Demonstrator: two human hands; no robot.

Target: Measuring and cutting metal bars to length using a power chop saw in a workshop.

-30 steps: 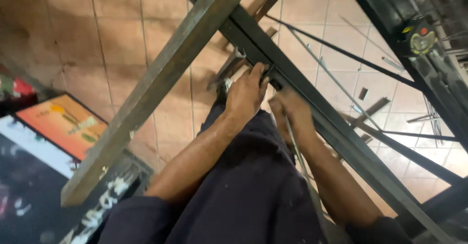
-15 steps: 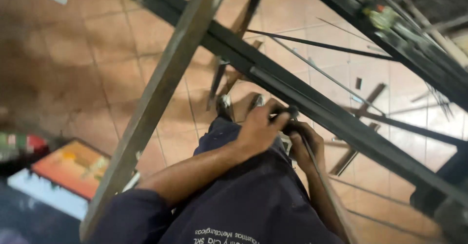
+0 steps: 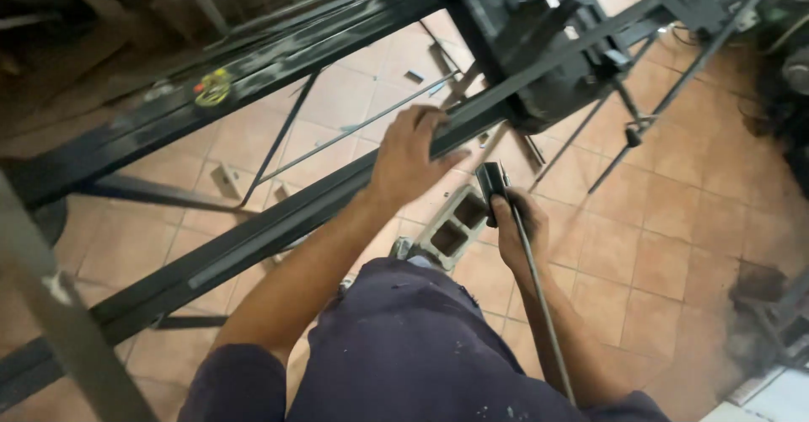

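A hollow concrete block (image 3: 451, 228) lies on tiled floor (image 3: 674, 220).

orange-tan tiled floor (image 3: 674, 220) across most of the frame. grey concrete block (image 3: 453, 228) with two square hollows at centre, lying flat on the tiles. small metal offcuts (image 3: 226, 179) at left centre and another scrap (image 3: 414, 76) near the upper middle. dark patch of debris (image 3: 758, 283) at lower right.
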